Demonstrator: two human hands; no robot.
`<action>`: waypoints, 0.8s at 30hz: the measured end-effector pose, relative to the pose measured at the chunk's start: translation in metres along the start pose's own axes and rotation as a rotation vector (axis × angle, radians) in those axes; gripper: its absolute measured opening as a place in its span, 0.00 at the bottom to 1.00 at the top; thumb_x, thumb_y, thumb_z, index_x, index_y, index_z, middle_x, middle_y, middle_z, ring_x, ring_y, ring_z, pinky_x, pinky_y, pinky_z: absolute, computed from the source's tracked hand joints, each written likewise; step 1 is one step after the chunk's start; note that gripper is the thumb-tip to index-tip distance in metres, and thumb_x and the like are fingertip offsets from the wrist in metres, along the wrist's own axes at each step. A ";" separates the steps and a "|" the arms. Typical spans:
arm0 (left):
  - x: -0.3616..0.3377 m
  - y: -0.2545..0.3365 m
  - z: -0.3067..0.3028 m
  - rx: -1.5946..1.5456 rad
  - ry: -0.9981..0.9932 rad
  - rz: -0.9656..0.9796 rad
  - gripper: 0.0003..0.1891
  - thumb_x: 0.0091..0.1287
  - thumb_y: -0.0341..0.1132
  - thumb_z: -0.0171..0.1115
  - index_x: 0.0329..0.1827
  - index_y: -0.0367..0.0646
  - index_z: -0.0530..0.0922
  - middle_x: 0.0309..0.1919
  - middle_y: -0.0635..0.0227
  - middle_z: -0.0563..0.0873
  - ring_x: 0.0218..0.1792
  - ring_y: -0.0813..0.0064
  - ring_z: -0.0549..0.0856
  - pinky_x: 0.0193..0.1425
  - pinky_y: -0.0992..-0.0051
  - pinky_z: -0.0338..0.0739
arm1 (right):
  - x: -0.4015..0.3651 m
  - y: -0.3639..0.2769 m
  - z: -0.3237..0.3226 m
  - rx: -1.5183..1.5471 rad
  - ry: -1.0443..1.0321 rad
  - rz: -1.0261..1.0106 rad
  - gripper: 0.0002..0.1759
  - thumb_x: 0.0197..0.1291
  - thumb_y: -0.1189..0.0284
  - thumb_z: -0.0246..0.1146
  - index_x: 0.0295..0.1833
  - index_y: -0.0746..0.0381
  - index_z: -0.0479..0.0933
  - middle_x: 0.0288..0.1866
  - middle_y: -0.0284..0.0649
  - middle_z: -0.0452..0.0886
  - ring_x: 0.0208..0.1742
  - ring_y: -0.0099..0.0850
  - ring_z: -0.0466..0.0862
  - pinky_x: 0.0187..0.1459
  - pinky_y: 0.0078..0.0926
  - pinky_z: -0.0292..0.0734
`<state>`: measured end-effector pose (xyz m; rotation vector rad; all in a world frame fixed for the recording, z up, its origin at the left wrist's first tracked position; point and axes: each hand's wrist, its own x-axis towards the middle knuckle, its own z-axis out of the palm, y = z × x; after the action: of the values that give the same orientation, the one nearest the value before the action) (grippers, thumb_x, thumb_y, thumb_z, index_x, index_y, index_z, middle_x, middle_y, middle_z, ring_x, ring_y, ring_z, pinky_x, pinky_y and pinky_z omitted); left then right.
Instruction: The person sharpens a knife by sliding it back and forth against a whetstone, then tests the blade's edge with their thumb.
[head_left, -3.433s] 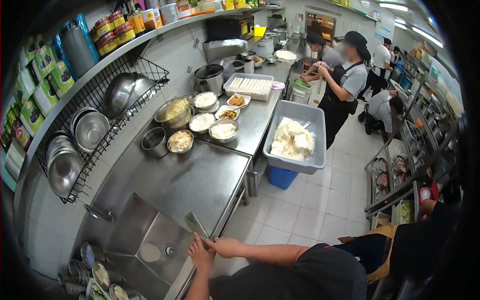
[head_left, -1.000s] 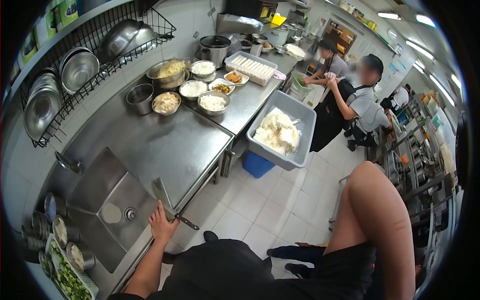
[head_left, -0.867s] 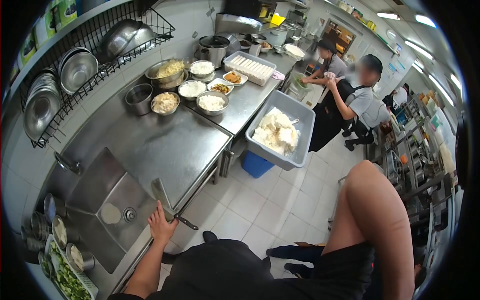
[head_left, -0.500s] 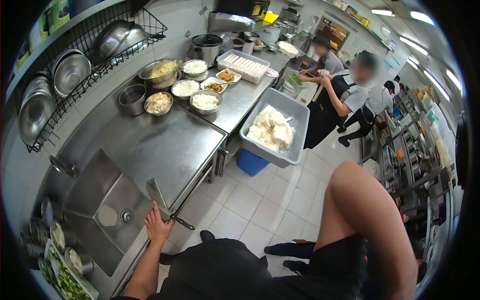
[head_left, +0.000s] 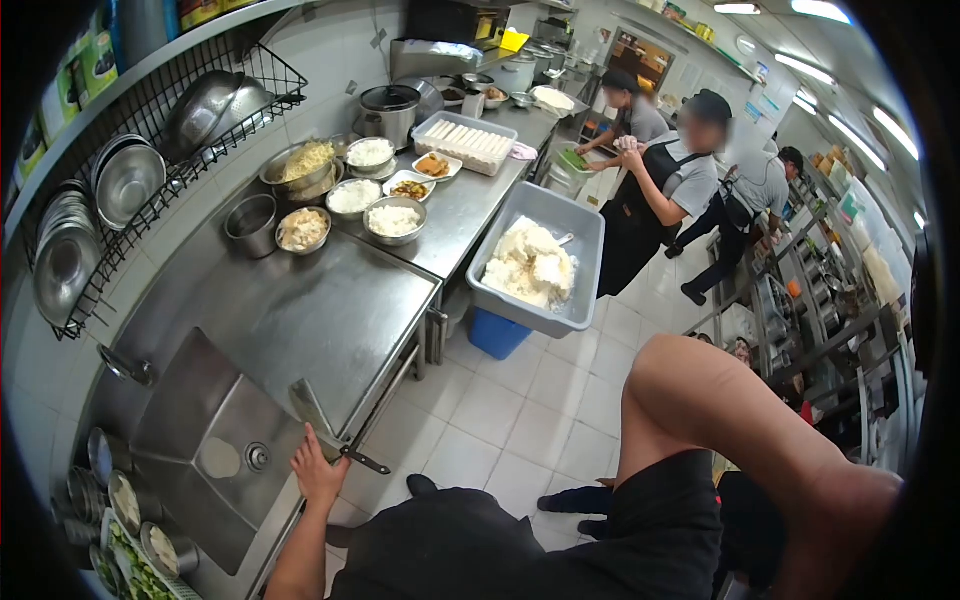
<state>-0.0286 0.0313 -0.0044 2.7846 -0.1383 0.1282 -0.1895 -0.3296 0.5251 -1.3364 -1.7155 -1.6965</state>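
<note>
My left hand (head_left: pixel 318 476) is at the sink counter's front edge, fingers apart, its fingertips beside a knife with a black handle (head_left: pixel 366 461). A broad metal blade (head_left: pixel 309 404) lies just beyond, on the steel counter (head_left: pixel 300 310). My right arm is bent at the elbow, and what seems to be the back of my right hand (head_left: pixel 862 500) is at the right edge; its fingers are hidden. The sink (head_left: pixel 215 430) is left of my left hand, with a pale round thing (head_left: pixel 221 458) in it.
Bowls of white food (head_left: pixel 394 220) and a tray of white rolls (head_left: pixel 468 142) stand on the far counter. A grey tub (head_left: pixel 588 285) sits over a blue bin (head_left: pixel 497 334). Several people are beyond, one in a black apron (head_left: pixel 632 225). Racks (head_left: pixel 800 290) line the right side.
My right forearm has swung outward to the right, showing more of it. My left hand stays by the knife. A far co-worker bends toward the right racks. The view has shifted slightly.
</note>
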 end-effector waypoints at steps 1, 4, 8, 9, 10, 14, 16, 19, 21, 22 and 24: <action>0.000 -0.006 0.000 0.009 -0.001 0.004 0.60 0.51 0.46 0.75 0.84 0.41 0.48 0.62 0.50 0.77 0.63 0.49 0.74 0.71 0.52 0.59 | 0.000 -0.001 -0.006 -0.047 0.008 0.010 0.27 0.72 0.52 0.59 0.64 0.61 0.74 0.60 0.44 0.74 0.58 0.35 0.73 0.57 0.33 0.66; -0.002 -0.005 0.009 0.035 0.037 0.034 0.60 0.52 0.55 0.74 0.83 0.39 0.50 0.58 0.50 0.78 0.59 0.50 0.75 0.68 0.54 0.61 | -0.002 -0.006 -0.013 -0.203 0.022 0.009 0.28 0.73 0.51 0.59 0.68 0.58 0.73 0.67 0.46 0.72 0.65 0.38 0.72 0.66 0.38 0.64; 0.000 -0.004 0.006 0.019 0.020 0.027 0.60 0.52 0.54 0.74 0.83 0.39 0.50 0.58 0.51 0.78 0.60 0.51 0.74 0.68 0.54 0.61 | -0.009 -0.011 -0.011 -0.401 0.052 -0.018 0.30 0.75 0.50 0.57 0.74 0.54 0.71 0.77 0.48 0.69 0.75 0.41 0.70 0.78 0.43 0.60; -0.001 -0.005 0.003 0.022 -0.004 0.017 0.60 0.52 0.54 0.74 0.83 0.39 0.50 0.59 0.51 0.77 0.60 0.51 0.74 0.68 0.54 0.61 | -0.017 -0.007 -0.006 -0.401 0.059 -0.015 0.30 0.75 0.50 0.57 0.74 0.54 0.71 0.77 0.48 0.69 0.75 0.41 0.70 0.78 0.43 0.60; -0.002 -0.007 0.002 0.030 -0.008 0.025 0.60 0.52 0.54 0.74 0.83 0.39 0.50 0.59 0.51 0.77 0.60 0.51 0.74 0.68 0.54 0.61 | -0.030 0.001 0.004 -0.061 0.170 0.007 0.29 0.72 0.51 0.60 0.69 0.59 0.73 0.62 0.44 0.74 0.61 0.37 0.74 0.69 0.35 0.64; 0.001 -0.004 0.004 0.036 0.036 0.042 0.60 0.52 0.54 0.74 0.83 0.39 0.50 0.59 0.52 0.77 0.61 0.52 0.74 0.69 0.54 0.61 | -0.150 0.005 0.010 0.024 0.462 0.548 0.09 0.69 0.68 0.61 0.47 0.61 0.81 0.46 0.36 0.84 0.47 0.27 0.82 0.48 0.27 0.80; 0.000 -0.003 0.004 0.023 0.030 0.028 0.60 0.51 0.54 0.74 0.83 0.40 0.50 0.60 0.52 0.77 0.61 0.52 0.74 0.69 0.54 0.60 | -0.252 0.003 0.032 0.375 0.480 1.239 0.16 0.76 0.62 0.52 0.49 0.60 0.81 0.46 0.34 0.86 0.49 0.25 0.82 0.47 0.33 0.78; 0.002 -0.004 0.006 0.016 0.019 0.021 0.60 0.51 0.55 0.74 0.83 0.40 0.50 0.61 0.52 0.77 0.61 0.52 0.74 0.69 0.54 0.60 | -0.298 0.002 0.176 0.381 -0.621 1.730 0.21 0.73 0.67 0.58 0.67 0.63 0.71 0.43 0.50 0.84 0.45 0.42 0.86 0.48 0.38 0.79; 0.000 -0.010 0.011 0.056 0.029 0.019 0.60 0.51 0.57 0.74 0.83 0.40 0.50 0.62 0.52 0.76 0.61 0.52 0.74 0.69 0.54 0.61 | -0.381 -0.066 0.249 0.469 -0.663 1.553 0.25 0.71 0.69 0.59 0.70 0.63 0.69 0.46 0.57 0.82 0.50 0.54 0.84 0.50 0.47 0.79; 0.000 -0.011 0.011 0.063 0.026 0.022 0.60 0.51 0.57 0.74 0.83 0.40 0.50 0.62 0.52 0.76 0.61 0.52 0.74 0.69 0.54 0.61 | -0.397 -0.093 0.274 0.467 -0.786 1.558 0.27 0.71 0.69 0.59 0.72 0.63 0.66 0.46 0.56 0.83 0.50 0.55 0.83 0.49 0.50 0.79; -0.001 -0.010 0.012 0.040 0.022 0.014 0.60 0.52 0.60 0.73 0.83 0.41 0.51 0.63 0.51 0.77 0.61 0.52 0.75 0.69 0.54 0.61 | -0.400 -0.127 0.301 0.453 -1.110 1.558 0.28 0.72 0.69 0.57 0.75 0.62 0.63 0.48 0.56 0.82 0.51 0.55 0.83 0.48 0.50 0.79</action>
<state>-0.0275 0.0363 -0.0186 2.8214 -0.1521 0.1662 0.0002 -0.1701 0.0720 -2.4150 -0.6090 0.3472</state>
